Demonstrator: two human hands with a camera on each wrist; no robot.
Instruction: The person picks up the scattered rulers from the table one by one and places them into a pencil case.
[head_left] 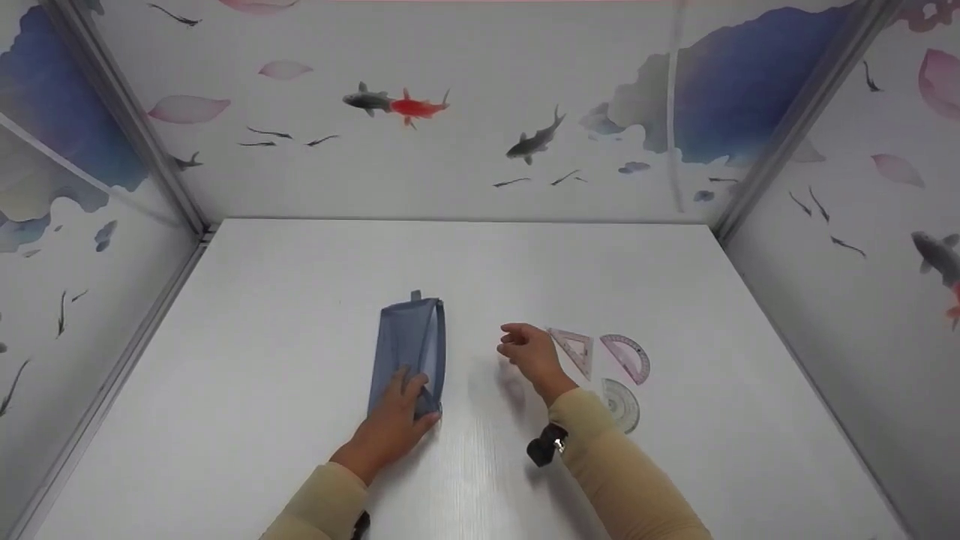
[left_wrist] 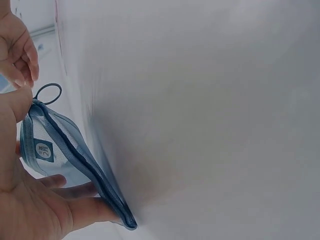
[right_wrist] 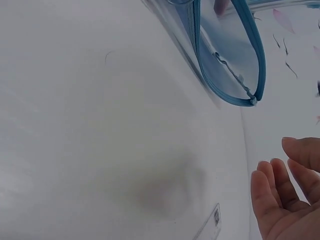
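Observation:
A blue mesh zip pencil case [head_left: 403, 330] lies lengthwise on the table, left of centre. My left hand [head_left: 386, 431] grips its near end, thumb on one side and fingers on the other. In the right wrist view the unzipped mouth of the case [right_wrist: 257, 55] gapes, and the left wrist view shows a small label [left_wrist: 44, 150] and a cord loop [left_wrist: 60, 92]. My right hand [head_left: 532, 358] hovers to the right of the case with nothing in it, its fingers loosely bent. Just beyond its wrist lies a pinkish triangular set square [head_left: 588, 358].
A pink protractor [head_left: 630, 358] lies right of the set square. A clear round-edged protractor [head_left: 626, 409] sits nearer, partly behind the right sleeve [head_left: 615, 465]. Printed panels with fish [head_left: 536, 142] enclose the white table [head_left: 300, 277] at the back and both sides.

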